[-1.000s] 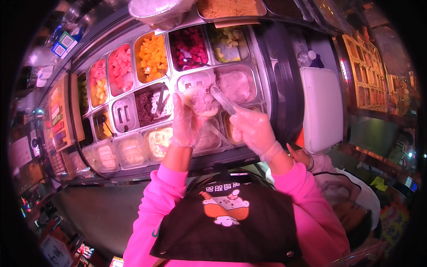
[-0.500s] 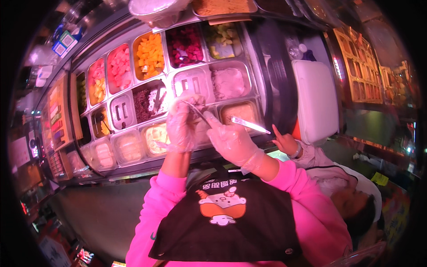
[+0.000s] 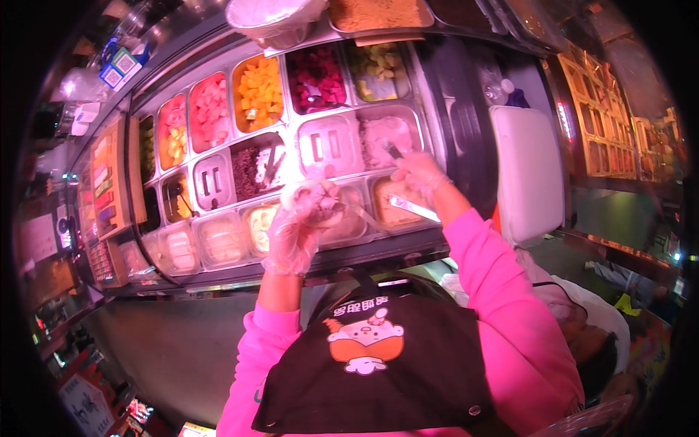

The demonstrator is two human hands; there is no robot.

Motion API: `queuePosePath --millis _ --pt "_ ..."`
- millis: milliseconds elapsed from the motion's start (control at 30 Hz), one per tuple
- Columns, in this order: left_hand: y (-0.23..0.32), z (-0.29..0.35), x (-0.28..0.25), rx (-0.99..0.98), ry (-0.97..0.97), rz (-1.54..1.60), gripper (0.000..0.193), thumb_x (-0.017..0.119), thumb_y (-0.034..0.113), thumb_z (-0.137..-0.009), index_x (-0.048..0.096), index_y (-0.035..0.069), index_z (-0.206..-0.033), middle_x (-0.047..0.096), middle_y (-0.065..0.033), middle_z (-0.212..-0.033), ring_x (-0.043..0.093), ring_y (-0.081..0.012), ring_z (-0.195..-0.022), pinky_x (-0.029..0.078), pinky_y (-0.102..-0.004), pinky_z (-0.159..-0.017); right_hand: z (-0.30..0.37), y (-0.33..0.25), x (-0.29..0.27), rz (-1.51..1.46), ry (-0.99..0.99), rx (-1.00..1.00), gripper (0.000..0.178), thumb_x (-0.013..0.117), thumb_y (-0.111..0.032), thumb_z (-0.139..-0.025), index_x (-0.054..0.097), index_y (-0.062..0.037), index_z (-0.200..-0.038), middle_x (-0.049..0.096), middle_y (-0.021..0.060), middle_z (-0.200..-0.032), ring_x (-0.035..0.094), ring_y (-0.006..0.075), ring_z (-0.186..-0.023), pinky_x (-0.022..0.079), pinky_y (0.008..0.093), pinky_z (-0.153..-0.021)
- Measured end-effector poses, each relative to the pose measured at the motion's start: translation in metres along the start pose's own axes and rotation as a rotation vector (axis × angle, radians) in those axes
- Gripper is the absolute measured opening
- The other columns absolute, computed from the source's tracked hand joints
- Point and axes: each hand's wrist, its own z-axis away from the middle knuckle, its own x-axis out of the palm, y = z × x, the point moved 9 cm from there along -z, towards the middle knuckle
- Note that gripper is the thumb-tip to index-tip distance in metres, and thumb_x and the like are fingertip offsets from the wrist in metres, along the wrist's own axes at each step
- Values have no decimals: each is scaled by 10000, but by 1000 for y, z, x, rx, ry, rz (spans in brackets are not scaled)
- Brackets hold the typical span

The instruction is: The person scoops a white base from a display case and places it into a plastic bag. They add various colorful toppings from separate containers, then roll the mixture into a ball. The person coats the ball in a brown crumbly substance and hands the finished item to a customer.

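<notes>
My left hand [image 3: 291,237], in a clear glove, is closed around a soft lump of pale, purplish food [image 3: 318,202], held above the front row of containers. In my gloved right hand [image 3: 424,175] is a slim spatula [image 3: 394,151]; its dark end meets the pale pink paste [image 3: 384,138] in the middle-row container, and my fingers hide part of it. Below that hand, a silver spatula [image 3: 411,207] rests in the peach-coloured paste [image 3: 393,195]. A tub of purplish paste [image 3: 348,224] sits beside my left hand, partly covered by it.
Diced mango [image 3: 259,91], pink cubes [image 3: 209,109] and dark red cubes [image 3: 317,76] fill back-row containers. A slotted lid [image 3: 325,146] lies in the middle row. A white box [image 3: 526,175] stands at right, with another person [image 3: 575,309] near it. A bowl [image 3: 277,18] is at the back.
My right hand has moved right and away from the food lump, carrying the spatula to the pink paste. My left hand keeps hold of the lump. The other person's pointing hand has gone from view.
</notes>
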Motion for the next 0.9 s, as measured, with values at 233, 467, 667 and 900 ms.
queuePosePath --millis 233,467,667,900 --pt "26 4 -20 -135 -97 256 407 663 307 -992 576 -34 -1196 612 -197 -1169 639 -337 -1115 577 -543 -952 8 -35 -26 858 447 -154 339 588 -212 -934 684 -81 -1231 718 264 -1007 694 379 -920 527 488 -789" --pt "68 26 -109 -93 34 197 412 542 441 -1068 580 48 -951 613 -127 -975 644 -273 -932 581 -543 -947 89 -110 116 1138 674 -1167 263 614 -165 -922 722 -119 -1157 719 142 -1011 676 366 -977 544 475 -880" --pt "122 75 -164 -19 6 90 417 545 492 -1049 607 79 -1038 619 -95 -971 632 -264 -945 563 -507 -961 -16 -63 337 1423 -211 -1222 253 673 -93 -837 746 -62 -1078 713 128 -997 662 325 -942 521 454 -860" --pt "154 143 -204 -35 210 376 503 514 520 -1055 586 62 -1252 628 -184 -1243 605 -407 -1176 479 -667 -1020 -84 -34 367 2183 -371 -668 254 702 -140 -812 763 -18 -1026 751 156 -955 692 319 -979 514 435 -913"
